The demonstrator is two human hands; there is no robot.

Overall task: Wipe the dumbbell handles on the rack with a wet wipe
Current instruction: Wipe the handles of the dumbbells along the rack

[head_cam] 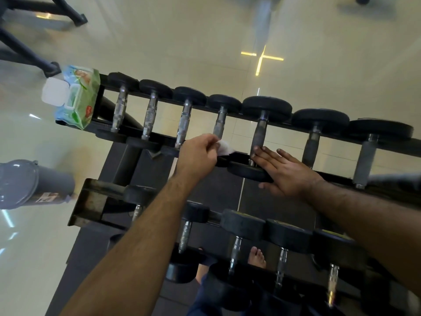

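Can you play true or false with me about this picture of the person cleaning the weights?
1. The left hand holds a white wipe. True.
2. The right hand grips a handle tightly. False: it lies flat, fingers straight, on a dumbbell's black end.
3. The pack of wipes sits at the rack's end with its lid open. True.
4. The pack lies on the floor. False: it rests on the top rack.

Soft, dim indoor light; the glossy pale tiled floor (182,42) mirrors a bright yellow cross-shaped ceiling light (262,58) well beyond the fingers. Wide-angle bending curves the edges, and the corners blur
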